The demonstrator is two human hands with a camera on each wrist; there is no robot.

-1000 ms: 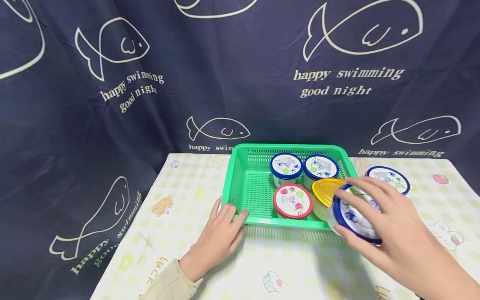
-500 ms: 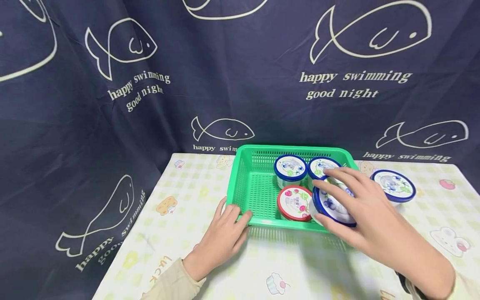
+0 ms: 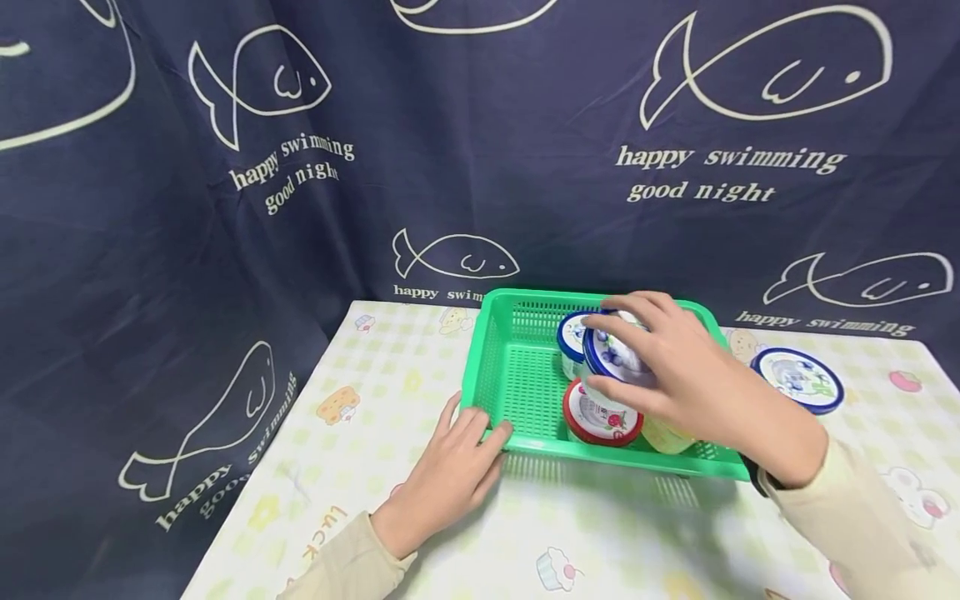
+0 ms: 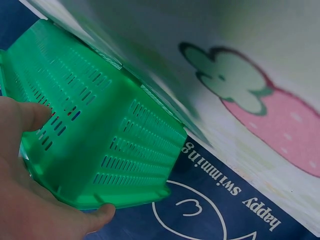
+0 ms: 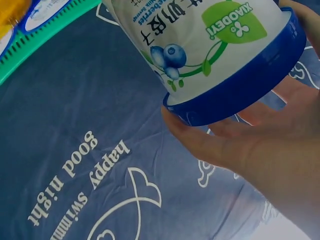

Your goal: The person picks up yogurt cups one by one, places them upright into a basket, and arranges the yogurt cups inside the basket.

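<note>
My right hand [image 3: 690, 379] grips a blue-lidded blueberry yogurt tub [image 3: 609, 354] by its lid and holds it tilted over the green plastic basket [image 3: 555, 447]. Blueberry artwork shows on the tub's side in the right wrist view, with fingers and thumb around the lid. Below it in the basket sit a red-lidded tub [image 3: 588, 425] and a blue-lidded tub [image 3: 570, 333]. A yellowish tub [image 3: 666, 437] is mostly hidden under my right hand. My left hand [image 3: 450, 467] holds the basket's near left corner, fingers over the rim; the left wrist view shows its thumb against the slotted wall.
Another blue-lidded tub [image 3: 797, 381] stands on the table right of the basket. A pale checked tablecloth [image 3: 360, 492] covers the table. Behind it hangs a dark blue curtain [image 3: 480, 150] with fish drawings. The basket's left part shows bare floor.
My right hand has carried the blueberry tub leftward and farther back, from the basket's near right corner to over its middle. The left hand stays at its corner; the head view has shifted slightly.
</note>
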